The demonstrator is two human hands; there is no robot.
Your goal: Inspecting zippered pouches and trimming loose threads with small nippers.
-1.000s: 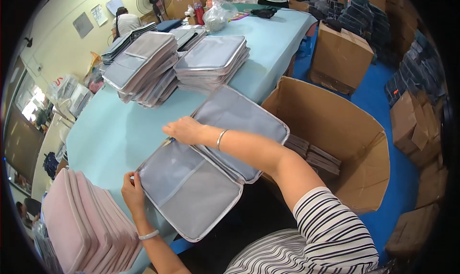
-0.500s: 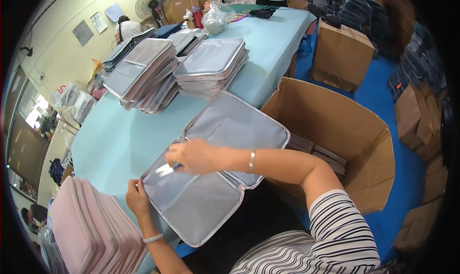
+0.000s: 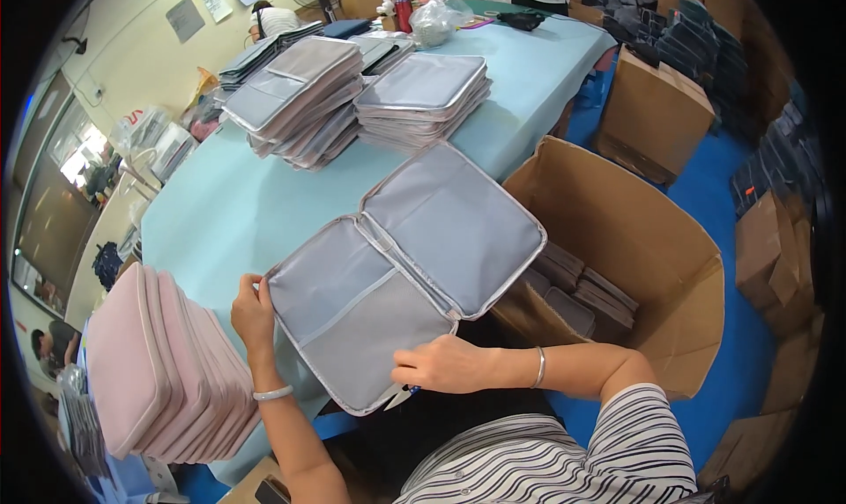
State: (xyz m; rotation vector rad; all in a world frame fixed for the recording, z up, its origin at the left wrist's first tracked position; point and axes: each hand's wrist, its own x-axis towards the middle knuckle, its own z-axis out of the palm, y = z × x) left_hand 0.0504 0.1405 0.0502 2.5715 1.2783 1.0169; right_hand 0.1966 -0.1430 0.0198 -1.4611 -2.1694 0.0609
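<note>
A grey zippered case [image 3: 352,315] lies spread open in front of me, its two halves joined along a fold. One half has a pocket panel across it; the other is a plain grey-blue lining. My left hand [image 3: 254,310] pinches the left edge of the case. At the near edge of the case, my right hand [image 3: 441,366] is closed around small thread snips [image 3: 401,397], their metal blades pointing down and left and a bit of blue handle showing. The rest of the snips is hidden in the fist.
Pink padded cases [image 3: 132,363] lean in a row at the left. Stacks of grey cases [image 3: 423,85] stand farther back on the pale blue tabletop [image 3: 229,196]. Right of the table, an open cardboard box [image 3: 652,240] holds several cases; another carton [image 3: 656,112] stands beyond it.
My right hand has moved with the snips from above the pocket half toward me, to its near edge. My left hand still grips the left edge. The head view has shifted slightly.
</note>
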